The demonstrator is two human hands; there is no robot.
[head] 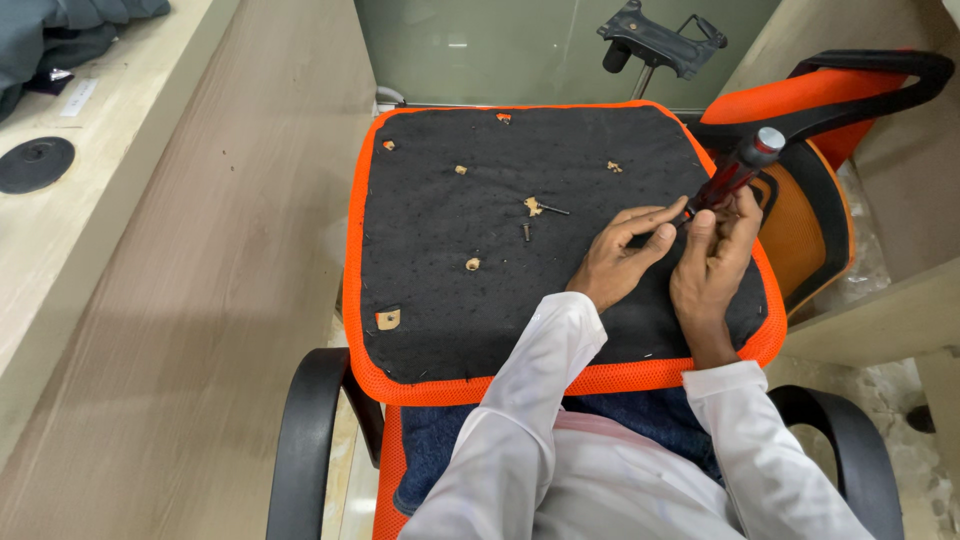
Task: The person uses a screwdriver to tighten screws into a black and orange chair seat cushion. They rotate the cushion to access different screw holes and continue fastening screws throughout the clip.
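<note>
My right hand grips red-black screwdriver; my left hand pinches at its tip on black seat underside. Loose screw nearby; small tan tag at the seat's near-left corner.

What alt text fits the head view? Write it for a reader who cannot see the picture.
A person's right hand grips a red-and-black screwdriver at the right edge of an upturned chair seat, black underneath with orange trim, while the left hand steadies its tip. Two loose screws lie near the seat's middle, and a black chair mechanism plate sits beyond it.
</note>
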